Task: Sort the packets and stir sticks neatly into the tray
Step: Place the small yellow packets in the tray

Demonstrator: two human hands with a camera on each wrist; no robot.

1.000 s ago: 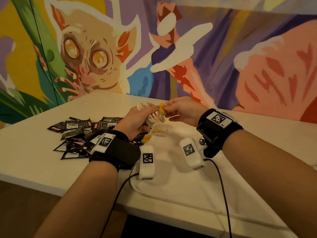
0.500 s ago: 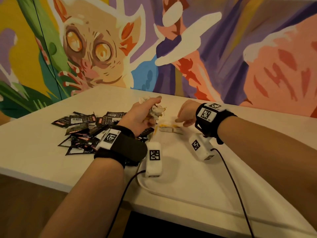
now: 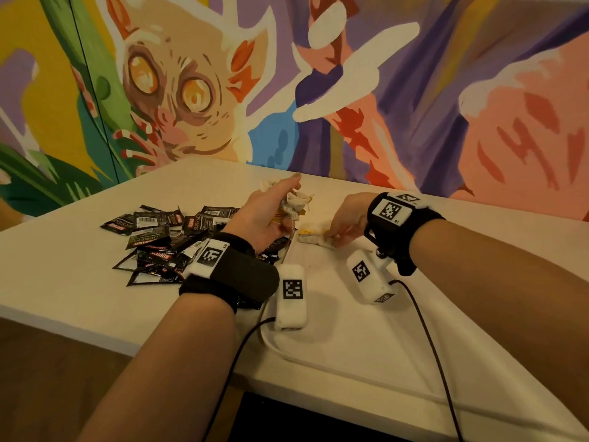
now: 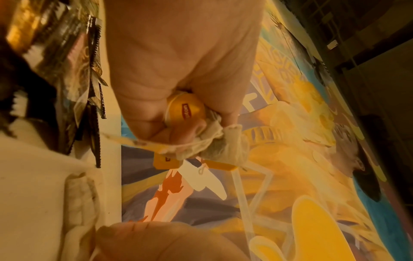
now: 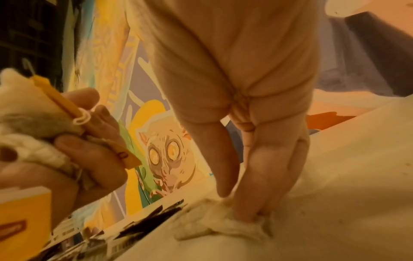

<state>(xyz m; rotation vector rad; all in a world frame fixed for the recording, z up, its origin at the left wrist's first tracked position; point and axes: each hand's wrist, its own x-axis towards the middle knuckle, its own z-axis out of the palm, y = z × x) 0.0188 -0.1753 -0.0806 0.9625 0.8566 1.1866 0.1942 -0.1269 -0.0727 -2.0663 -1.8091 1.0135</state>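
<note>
Head view first: the left hand (image 3: pixel 266 215) is raised a bit off the white table (image 3: pixel 63 282), fingers curled tight round a crumpled bunch of white tea bags with yellow paper tags (image 3: pixel 294 204). Left wrist view backs that up, with the bunch of tea bags (image 4: pixel 214 141) squashed in the fist, strings and a yellow tag dangling out underneath.

At about 3 o'clock from that fist, the right hand (image 3: pixel 345 218) is down on the table. Right wrist view shows its fingertips (image 5: pixel 245 210) reaching down onto a single white tea bag lying flat (image 5: pixel 223 227), thumb on one side and fingers on the other. It looks like a pinch, though I can't tell how firm the hold is.

Over at 9 o'clock from the left hand there's a loose heap of black foil packets with red and white print (image 3: pixel 165 237), overlapping each other every which way, its near edge tucked under the left wrist.

Both wrists have black straps with white camera pods and black cables trailing off the table edge toward 6 o'clock. Big colourful mural of a wide-eyed animal (image 3: pixel 178 94) on the wall behind.
</note>
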